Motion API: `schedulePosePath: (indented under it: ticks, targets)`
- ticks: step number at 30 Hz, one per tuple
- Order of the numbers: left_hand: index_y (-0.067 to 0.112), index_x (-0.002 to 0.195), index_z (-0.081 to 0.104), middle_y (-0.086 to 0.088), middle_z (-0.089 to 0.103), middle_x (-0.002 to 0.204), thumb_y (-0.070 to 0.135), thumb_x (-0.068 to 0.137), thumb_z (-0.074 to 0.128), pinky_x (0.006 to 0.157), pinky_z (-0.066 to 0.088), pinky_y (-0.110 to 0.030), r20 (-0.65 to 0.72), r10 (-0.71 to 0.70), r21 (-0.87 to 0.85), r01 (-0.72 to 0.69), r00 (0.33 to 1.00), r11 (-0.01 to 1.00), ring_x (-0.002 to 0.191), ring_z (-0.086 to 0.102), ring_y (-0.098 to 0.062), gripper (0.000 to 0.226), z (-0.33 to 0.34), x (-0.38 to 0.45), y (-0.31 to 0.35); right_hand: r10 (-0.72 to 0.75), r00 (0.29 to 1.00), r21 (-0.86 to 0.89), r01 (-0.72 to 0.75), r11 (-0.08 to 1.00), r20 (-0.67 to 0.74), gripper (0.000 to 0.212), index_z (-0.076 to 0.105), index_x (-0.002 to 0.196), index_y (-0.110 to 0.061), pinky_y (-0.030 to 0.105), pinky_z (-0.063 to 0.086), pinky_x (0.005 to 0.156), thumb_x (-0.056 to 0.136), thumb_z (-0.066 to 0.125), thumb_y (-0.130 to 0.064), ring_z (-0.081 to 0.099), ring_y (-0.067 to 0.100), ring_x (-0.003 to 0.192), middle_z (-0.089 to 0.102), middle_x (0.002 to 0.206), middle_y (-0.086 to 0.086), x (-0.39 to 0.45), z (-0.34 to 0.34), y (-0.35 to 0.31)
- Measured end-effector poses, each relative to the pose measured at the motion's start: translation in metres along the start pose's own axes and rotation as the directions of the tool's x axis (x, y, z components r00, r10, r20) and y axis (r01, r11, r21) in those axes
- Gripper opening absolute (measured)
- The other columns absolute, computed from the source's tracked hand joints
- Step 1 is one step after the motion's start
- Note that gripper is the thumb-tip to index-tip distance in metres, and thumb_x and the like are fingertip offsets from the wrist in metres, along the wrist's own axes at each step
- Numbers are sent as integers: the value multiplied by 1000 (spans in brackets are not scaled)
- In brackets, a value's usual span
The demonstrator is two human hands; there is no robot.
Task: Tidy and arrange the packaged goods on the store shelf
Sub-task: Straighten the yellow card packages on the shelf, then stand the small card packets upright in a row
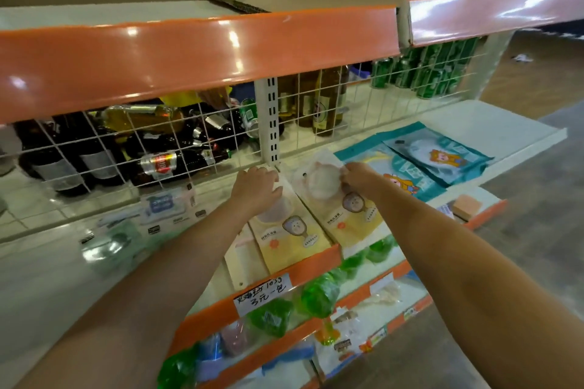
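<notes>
Two yellow-and-white flat packets lie side by side on the white shelf. My left hand rests on the top end of the left packet, fingers curled over its far edge near the wire grid. My right hand pinches the upper part of the right packet at its clear window. Two teal packets with a cartoon figure lie to the right, overlapping each other. Clear wet-wipe packs lie to the left on the same shelf.
A white wire grid backs the shelf, with dark bottles lying and standing behind it and green cans at the far right. An orange-edged shelf hangs overhead. Below are green pouches, a handwritten price label and an orange sponge.
</notes>
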State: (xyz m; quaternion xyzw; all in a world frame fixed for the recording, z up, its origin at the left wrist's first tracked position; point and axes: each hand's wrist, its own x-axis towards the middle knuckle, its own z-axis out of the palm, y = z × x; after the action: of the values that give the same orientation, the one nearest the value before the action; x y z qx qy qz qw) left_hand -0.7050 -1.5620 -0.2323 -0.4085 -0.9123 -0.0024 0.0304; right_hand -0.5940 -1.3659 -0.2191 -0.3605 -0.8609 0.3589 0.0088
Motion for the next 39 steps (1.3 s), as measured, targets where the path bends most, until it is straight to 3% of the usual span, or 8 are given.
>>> schedulePosePath:
  ticks: [3, 7, 10, 14, 18, 22, 32, 39]
  targets:
    - [19, 130, 54, -5, 55, 132, 42, 97, 40, 101, 39, -40, 20, -61, 4, 61, 998, 998, 124, 46, -25, 42, 2, 1, 4, -29, 997, -5, 30, 1000, 74, 34, 57, 126, 0, 33, 44, 88, 95, 48, -11, 50, 22, 92, 61, 115, 17, 10, 1, 1]
    - [19, 131, 52, -6, 53, 133, 42, 98, 39, 98, 39, -40, 24, -136, 1, 136, 990, 991, 125, 45, -26, 42, 2, 0, 11, -41, 992, -21, 44, 999, 119, 35, 59, 126, -1, 34, 45, 96, 93, 52, -12, 56, 32, 119, 59, 128, 18, 15, 5, -2]
    - [19, 132, 50, -6, 51, 135, 41, 99, 38, 98, 38, -40, 29, -184, 12, 183, 983, 983, 126, 44, -26, 42, 1, -1, 19, -42, 989, -50, 50, 998, 141, 35, 58, 126, 1, 33, 44, 95, 93, 50, -10, 53, 33, 121, 58, 128, 19, 17, 9, -4]
    - [19, 133, 49, -6, 51, 136, 41, 100, 36, 98, 39, -40, 43, -229, 12, 229, 972, 973, 125, 44, -26, 42, 2, -4, 27, -97, 987, -90, 108, 990, 126, 35, 56, 127, 1, 23, 46, 74, 95, 46, -9, 53, 33, 121, 57, 129, 20, 19, 16, 2]
    - [18, 132, 51, -6, 53, 133, 40, 100, 37, 95, 39, -39, 13, -260, -9, 260, 966, 966, 123, 46, -27, 41, 7, -8, 32, -151, 985, -166, 163, 973, 80, 36, 51, 132, 1, 32, 44, 97, 100, 37, -11, 51, 31, 124, 53, 133, 17, 16, 14, 4]
    - [19, 132, 50, -5, 51, 135, 40, 99, 37, 98, 37, -39, 36, -285, -19, 286, 958, 958, 124, 44, -25, 41, 12, -9, 37, -162, 985, -308, 171, 936, 56, 34, 52, 127, 5, 35, 44, 95, 97, 41, -7, 53, 34, 121, 55, 129, 21, 20, 12, 5]
    - [16, 131, 51, -7, 52, 132, 36, 99, 36, 97, 37, -39, 47, -239, -6, 239, 970, 971, 121, 45, -27, 41, 16, -11, 50, -282, 959, -636, 210, 742, -12, 38, 42, 134, -4, 36, 46, 94, 96, 43, -9, 54, 30, 121, 54, 132, 15, 12, 13, 4]
    - [14, 127, 54, -7, 54, 127, 36, 99, 35, 92, 38, -38, 38, -197, 38, 195, 980, 980, 117, 46, -27, 40, 16, -14, 53, -320, 944, -853, 233, 466, 83, 30, 62, 119, -12, 27, 50, 81, 89, 59, -9, 65, 21, 103, 66, 115, 3, 3, 18, 2]
